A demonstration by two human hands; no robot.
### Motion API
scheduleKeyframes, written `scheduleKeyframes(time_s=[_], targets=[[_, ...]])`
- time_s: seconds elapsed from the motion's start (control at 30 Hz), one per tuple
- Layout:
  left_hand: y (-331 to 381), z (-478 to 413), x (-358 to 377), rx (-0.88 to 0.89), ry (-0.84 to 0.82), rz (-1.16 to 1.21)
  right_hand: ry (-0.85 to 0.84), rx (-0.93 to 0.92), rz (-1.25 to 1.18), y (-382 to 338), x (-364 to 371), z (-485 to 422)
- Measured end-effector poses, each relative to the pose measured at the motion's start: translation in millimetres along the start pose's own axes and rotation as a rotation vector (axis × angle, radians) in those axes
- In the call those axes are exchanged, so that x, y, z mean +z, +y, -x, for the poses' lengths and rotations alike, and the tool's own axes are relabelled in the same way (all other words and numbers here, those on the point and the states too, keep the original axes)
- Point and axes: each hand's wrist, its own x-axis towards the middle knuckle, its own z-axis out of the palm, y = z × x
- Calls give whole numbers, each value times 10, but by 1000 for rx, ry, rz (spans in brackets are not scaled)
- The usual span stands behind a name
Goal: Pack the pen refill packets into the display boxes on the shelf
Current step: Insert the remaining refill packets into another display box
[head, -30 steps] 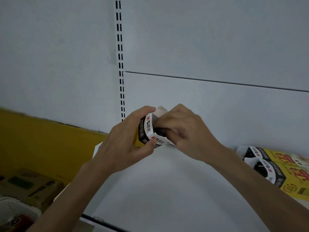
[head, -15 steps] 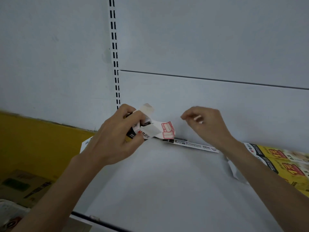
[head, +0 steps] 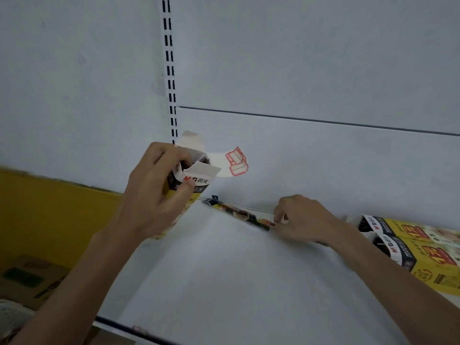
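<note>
Shelving fills most of the view: a pale back panel with a slotted upright running down it, and below it a white shelf seen from above. A yellow panel stands to the left, with a brown carton beneath it. At the shelf's right edge lie two yellow-and-black display boxes, side by side. The person's left hand is wrapped round a third one, the held box, raised above the shelf's left end with its mouth facing right and its white flaps splayed open; fingers and thumb curl firmly about its body. The right hand is low at the back of the shelf, thumb and forefinger pinching the right end of a long, thin refill packet. The packet lies along the join between shelf and back panel, its left end close beneath the held box. The step in hand appears to be fetching this packet to load it. Done well, that means lifting it by the end, lining its length with the box mouth and steadying the box, since so thin a packet would likely bend or snag on a flap.
</note>
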Motion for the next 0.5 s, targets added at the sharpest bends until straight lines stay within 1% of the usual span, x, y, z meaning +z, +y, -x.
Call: scheduleKeyframes(time_s=[0.1, 0.13, 0.17, 0.27, 0.33, 0.4, 0.5], targets=[[26, 4, -17, 15, -15, 7, 221, 39, -49, -74, -106, -48], [36, 4, -19, 18, -23, 10, 268, 41, -71, -99, -120, -80], [44, 8, -19, 22, -33, 11, 276, 44, -89, -131, -126, -113], [56, 25, -33, 28, -82, 18, 177, 21, -152, -229, -75, -222], [55, 30, -56, 45, -123, 23, 76, -26, -219, -251, -2, -294], [63, 40, -78, 70, -166, 24, -2, -79, -234, -264, 68, -337], [94, 84, -100, 108, -221, 16, -14, -88, -214, -287, 87, -320]])
